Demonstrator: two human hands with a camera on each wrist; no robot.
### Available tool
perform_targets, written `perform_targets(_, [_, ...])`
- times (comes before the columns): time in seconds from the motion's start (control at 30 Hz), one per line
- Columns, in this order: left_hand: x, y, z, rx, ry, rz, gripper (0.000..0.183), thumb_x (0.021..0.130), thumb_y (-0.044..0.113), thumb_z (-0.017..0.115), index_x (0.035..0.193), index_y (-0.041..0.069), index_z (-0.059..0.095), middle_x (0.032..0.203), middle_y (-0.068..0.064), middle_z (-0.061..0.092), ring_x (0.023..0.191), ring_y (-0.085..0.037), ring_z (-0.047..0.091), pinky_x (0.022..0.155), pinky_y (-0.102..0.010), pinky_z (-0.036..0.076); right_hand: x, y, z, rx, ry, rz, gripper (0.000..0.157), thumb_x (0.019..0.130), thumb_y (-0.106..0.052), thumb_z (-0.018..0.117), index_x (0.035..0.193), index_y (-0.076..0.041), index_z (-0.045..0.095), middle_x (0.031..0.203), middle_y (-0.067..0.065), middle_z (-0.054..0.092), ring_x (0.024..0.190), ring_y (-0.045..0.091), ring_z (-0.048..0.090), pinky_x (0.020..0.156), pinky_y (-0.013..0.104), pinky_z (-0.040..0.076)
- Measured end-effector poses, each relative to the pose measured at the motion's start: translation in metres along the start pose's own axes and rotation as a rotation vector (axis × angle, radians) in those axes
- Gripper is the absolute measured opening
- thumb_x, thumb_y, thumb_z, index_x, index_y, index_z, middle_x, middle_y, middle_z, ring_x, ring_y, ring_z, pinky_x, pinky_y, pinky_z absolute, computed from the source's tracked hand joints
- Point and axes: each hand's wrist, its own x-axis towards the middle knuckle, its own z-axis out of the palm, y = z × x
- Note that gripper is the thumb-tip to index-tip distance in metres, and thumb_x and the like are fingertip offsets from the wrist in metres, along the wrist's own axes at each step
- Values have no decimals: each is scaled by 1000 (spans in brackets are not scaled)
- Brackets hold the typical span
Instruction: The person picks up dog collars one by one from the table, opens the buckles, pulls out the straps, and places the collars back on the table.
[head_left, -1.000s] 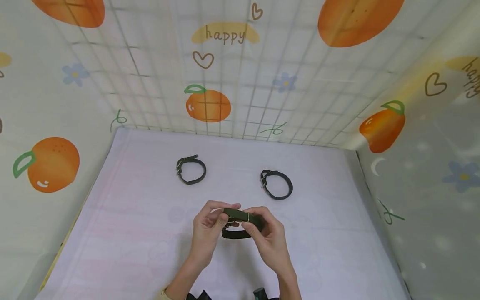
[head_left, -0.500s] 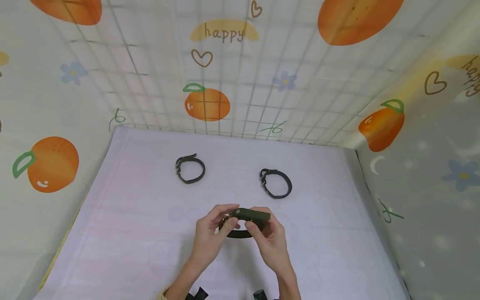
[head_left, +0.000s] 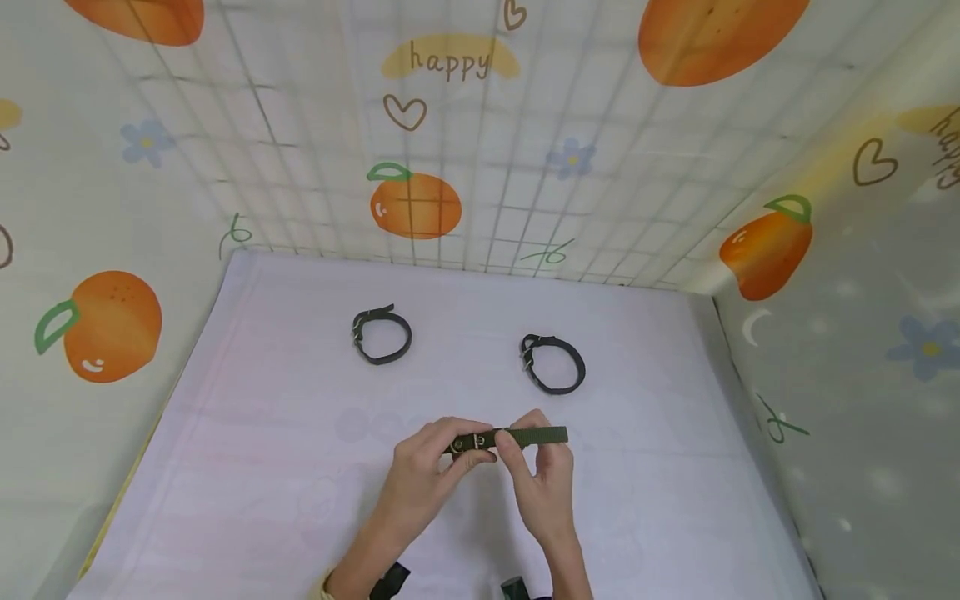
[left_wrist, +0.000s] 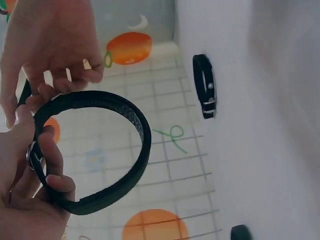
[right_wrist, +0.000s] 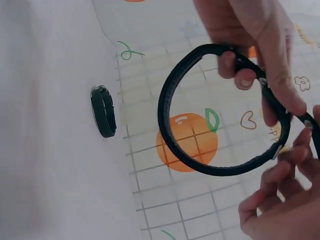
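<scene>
A dark green buckled collar (head_left: pixel 553 435), closed into a loop, is held in both hands above the near middle of the table. My left hand (head_left: pixel 420 471) grips it at the metal buckle (head_left: pixel 478 442), fingers on top and thumb below. With thumb and fingers, my right hand (head_left: pixel 542 492) pinches the strap just beside the buckle, and the flat strap end sticks out to the right. The round loop of the collar (left_wrist: pixel 146 145) shows in the left wrist view. In the right wrist view the collar (right_wrist: pixel 165 112) hangs between the two hands. Fingers hide part of the buckle.
Two similar dark collars, a left one (head_left: pixel 409 337) and a right one (head_left: pixel 582 367), lie buckled into rings on the white table (head_left: pixel 262 433) beyond my hands. A wire grid behind fruit-printed cloth (head_left: pixel 300 167) rises at the back, with cloth walls on both sides.
The held collar has been turned so its buckle faces me and its strap end points right. My left hand has rolled over the buckle, and my right thumb has shifted onto the strap.
</scene>
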Motion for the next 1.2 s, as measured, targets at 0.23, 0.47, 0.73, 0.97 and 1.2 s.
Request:
perform_targets(0.23, [-1, 3, -3, 100, -54, 55, 41, 86, 23, 87, 125, 17, 74, 111, 2, 80, 94, -11, 72, 84, -13, 57, 0, 2, 3, 12, -20, -62, 31, 100, 8, 66, 78, -12, 57, 69, 1, 44, 66, 8, 42, 64, 29, 41])
perform_targets(0.47, [-3, 5, 2, -35, -50, -31, 35, 93, 17, 83, 126, 17, 73, 111, 1, 79, 92, -9, 74, 76, -10, 58, 0, -2, 1, 135, -55, 31, 32, 107, 6, 54, 78, -6, 60, 70, 9, 47, 68, 11, 46, 67, 27, 44])
perform_targets(0.73, [-3, 7, 7, -138, -18, -81, 25, 100, 16, 79, 124, 17, 73, 110, -1, 79, 91, -8, 77, 71, -11, 60, -2, -3, 0, 165, -47, 96, 34, 109, 3, 50, 77, -5, 57, 71, 11, 42, 68, 20, 41, 64, 30, 40])
perform_targets(0.97, [-2, 6, 9, -164, 29, -92, 22, 100, 15, 79, 122, 18, 76, 109, 0, 81, 89, -8, 76, 70, -17, 61, -3, 0, -1, 200, -83, 77, 23, 109, 5, 51, 89, -1, 61, 82, -2, 53, 75, 14, 51, 72, 27, 49])
perform_targets(1.2, [-3, 1, 5, -293, 42, -265, 21, 100, 14, 78, 120, 22, 78, 107, 0, 82, 76, 0, 59, 56, -21, 45, -6, 11, -1, 149, -177, 4, 17, 106, 9, 57, 116, 1, 68, 103, -2, 67, 96, 0, 64, 92, 21, 56])
